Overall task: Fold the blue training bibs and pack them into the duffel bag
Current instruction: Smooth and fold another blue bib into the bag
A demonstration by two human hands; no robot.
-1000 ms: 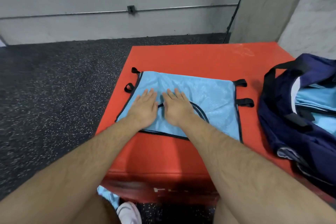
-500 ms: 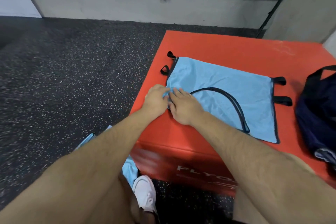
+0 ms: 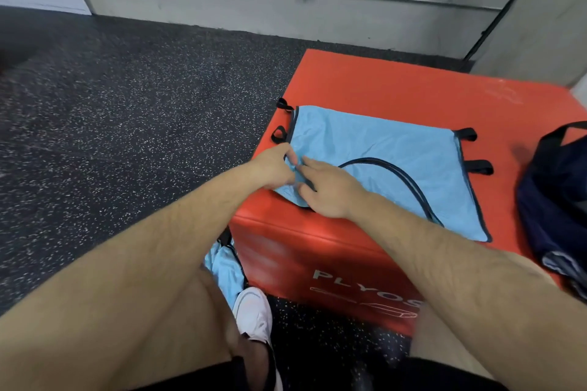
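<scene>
Both hands (image 3: 275,165) now pinch the bib (image 3: 381,149) edge.

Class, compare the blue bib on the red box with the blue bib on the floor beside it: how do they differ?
The box bib lies spread flat on the red box; the floor bib is crumpled. The left hand and right hand grip the box bib's corner; no hand holds the floor bib. Both are light blue.

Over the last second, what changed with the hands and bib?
Both hands slid from the middle of the blue training bib to its near-left corner; left hand now pinches the edge, right hand curls onto it. The bib stays spread on the red plyo box.
</scene>
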